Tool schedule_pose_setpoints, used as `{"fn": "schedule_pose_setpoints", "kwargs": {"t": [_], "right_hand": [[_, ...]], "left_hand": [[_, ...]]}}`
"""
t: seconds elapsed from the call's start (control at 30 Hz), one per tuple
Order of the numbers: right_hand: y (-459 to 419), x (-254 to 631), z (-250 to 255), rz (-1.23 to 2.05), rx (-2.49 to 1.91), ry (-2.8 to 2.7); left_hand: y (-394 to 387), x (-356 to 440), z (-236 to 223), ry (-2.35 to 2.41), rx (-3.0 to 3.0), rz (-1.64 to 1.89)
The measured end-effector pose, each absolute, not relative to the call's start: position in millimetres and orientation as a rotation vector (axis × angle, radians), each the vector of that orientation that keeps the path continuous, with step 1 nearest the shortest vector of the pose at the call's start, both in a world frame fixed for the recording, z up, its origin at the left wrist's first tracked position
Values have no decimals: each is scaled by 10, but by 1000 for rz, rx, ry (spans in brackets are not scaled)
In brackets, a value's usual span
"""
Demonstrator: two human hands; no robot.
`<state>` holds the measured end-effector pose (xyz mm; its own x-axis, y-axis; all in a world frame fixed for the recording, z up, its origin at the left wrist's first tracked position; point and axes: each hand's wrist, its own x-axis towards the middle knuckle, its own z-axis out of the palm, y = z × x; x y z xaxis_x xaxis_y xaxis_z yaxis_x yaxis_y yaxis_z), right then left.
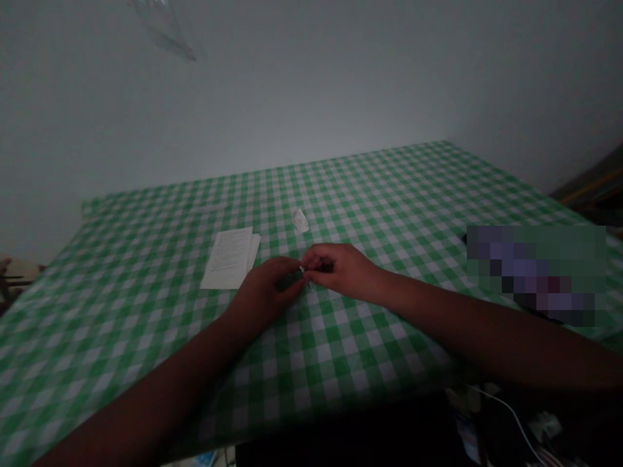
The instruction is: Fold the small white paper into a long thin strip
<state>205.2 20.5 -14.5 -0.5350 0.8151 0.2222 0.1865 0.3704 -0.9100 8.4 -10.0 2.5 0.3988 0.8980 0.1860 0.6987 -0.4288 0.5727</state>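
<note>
My left hand (pixel 270 282) and my right hand (pixel 343 269) meet fingertip to fingertip, low over the checked cloth. Both are closed in a pinch on a small white piece (pixel 302 268); only a bit of it shows, and its kind cannot be made out. Just beyond the fingers lies a crumpled white scrap (pixel 300 220) with faint print, touched by neither hand. To the left, printed paper sheets (pixel 228 256) rest flat, one partly under another, close to my left hand.
A green and white checked tablecloth (pixel 389 194) covers the table, which reaches a pale wall (pixel 316 84) at the back. A dark object (pixel 530 275), blurred out, lies at the right. Below the front edge on the right are a white cable (pixel 511 412) and clutter in shadow.
</note>
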Motion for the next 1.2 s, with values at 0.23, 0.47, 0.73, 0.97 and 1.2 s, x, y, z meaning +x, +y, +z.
{"fn": "schedule_pose_setpoints", "kwargs": {"t": [0.23,0.47,0.73,0.97,1.2], "right_hand": [[202,2049,-148,1156,-864,-1957],[207,2050,-172,1154,-861,-1965],[210,2068,-157,994,-847,-2036],[218,2093,-97,749,-833,-2211],[331,2194,-108,688,-624,-2437]], "left_hand": [[-100,79,35,1369,2259,668],[-91,66,26,1340,2231,672],[-87,54,50,1268,2206,631],[-71,6,21,1280,2228,648],[-38,-8,15,1235,2309,638]]}}
